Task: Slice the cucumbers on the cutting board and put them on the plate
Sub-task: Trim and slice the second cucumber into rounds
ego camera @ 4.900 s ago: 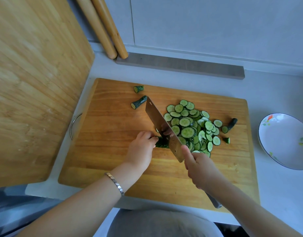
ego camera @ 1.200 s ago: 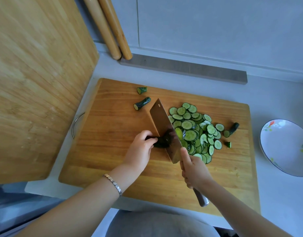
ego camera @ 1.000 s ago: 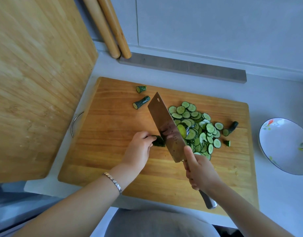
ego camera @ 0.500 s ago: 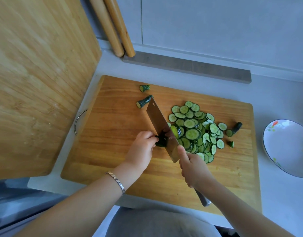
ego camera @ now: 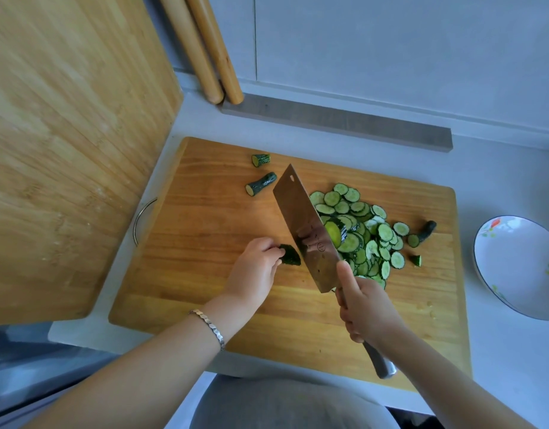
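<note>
My left hand (ego camera: 256,270) pinches a short dark cucumber stub (ego camera: 290,255) on the wooden cutting board (ego camera: 205,243). My right hand (ego camera: 366,305) grips the handle of a cleaver (ego camera: 307,230), whose blade is lifted and tilted just right of the stub. A fresh slice clings to the blade's right face. A heap of cucumber slices (ego camera: 359,233) lies right of the blade. The white flowered plate (ego camera: 520,267) sits on the counter at the right, with nothing on it.
Two cucumber ends (ego camera: 260,184) lie at the board's back, and another end (ego camera: 426,230) lies right of the heap. A big bamboo board (ego camera: 65,134) leans at the left. Two wooden rolling pins (ego camera: 205,48) stand against the back wall.
The cleaver went down through the cucumber and has come up again, tilted. The stub under my left hand is shorter. The heap of slices has grown.
</note>
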The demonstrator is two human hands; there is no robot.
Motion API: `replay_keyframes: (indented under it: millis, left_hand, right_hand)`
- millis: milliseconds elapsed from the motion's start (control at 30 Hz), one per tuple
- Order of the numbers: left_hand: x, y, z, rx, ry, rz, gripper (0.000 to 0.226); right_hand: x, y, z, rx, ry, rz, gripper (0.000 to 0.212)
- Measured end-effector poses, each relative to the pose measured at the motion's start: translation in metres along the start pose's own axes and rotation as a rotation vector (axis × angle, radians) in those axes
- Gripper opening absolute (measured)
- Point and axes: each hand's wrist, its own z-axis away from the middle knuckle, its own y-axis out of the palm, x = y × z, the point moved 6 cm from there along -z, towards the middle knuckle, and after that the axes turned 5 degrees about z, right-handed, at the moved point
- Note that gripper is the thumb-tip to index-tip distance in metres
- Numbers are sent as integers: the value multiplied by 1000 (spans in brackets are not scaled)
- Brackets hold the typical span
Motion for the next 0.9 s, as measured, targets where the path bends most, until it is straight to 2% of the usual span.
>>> replay_keyframes:
  millis: [233, 467, 567, 700, 900]
  left_hand:
    - [-2, -1, 0, -12, 12, -2, 23]
    - [0, 2, 0, 1, 39, 18, 23]
    - [2, 1, 0, 4, 35, 21, 27]
    - [6, -2, 4, -16, -3, -1, 29]
    - [-2, -3, -1, -48, 18, 5, 27]
  right_hand:
    - [4, 3, -2, -11, -54, 167, 54]
    - [-3, 23, -17, -16, -50, 222, 52]
    - [-7, 26, -20, -23, -27, 170, 52]
    - [-9, 17, -15, -5, 70, -28, 53]
    - [3, 2, -1, 12, 20, -61, 52]
